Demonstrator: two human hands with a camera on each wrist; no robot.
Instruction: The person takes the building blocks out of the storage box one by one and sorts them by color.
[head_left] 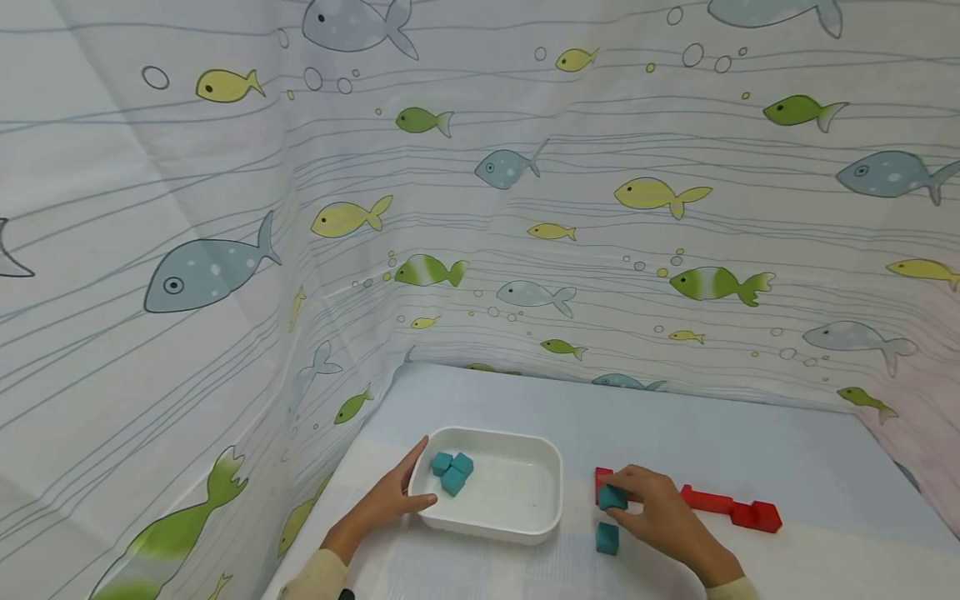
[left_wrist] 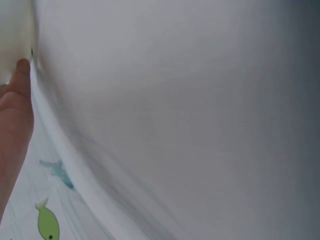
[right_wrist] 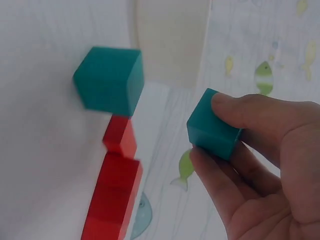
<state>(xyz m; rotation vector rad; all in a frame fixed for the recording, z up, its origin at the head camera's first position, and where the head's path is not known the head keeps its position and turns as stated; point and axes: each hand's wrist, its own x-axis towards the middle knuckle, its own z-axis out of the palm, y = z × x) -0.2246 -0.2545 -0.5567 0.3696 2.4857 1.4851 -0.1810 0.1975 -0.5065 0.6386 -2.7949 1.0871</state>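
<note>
A white rectangular tray (head_left: 517,500) stands on the table, with three teal cubes (head_left: 453,481) in its left part. My left hand (head_left: 392,495) holds the tray at its left side, thumb over the rim and fingers along the outer wall. In the left wrist view only part of that hand (left_wrist: 15,115) shows, at the left edge. My right hand (head_left: 660,510) pinches a teal cube (right_wrist: 212,125) between thumb and fingers, right of the tray. Another teal cube (head_left: 607,538) lies on the table just in front of the right hand.
A row of red blocks (head_left: 708,502) runs behind and to the right of my right hand, partly covered by it. A fish-patterned cloth (head_left: 585,250) hangs around the table at the back and left.
</note>
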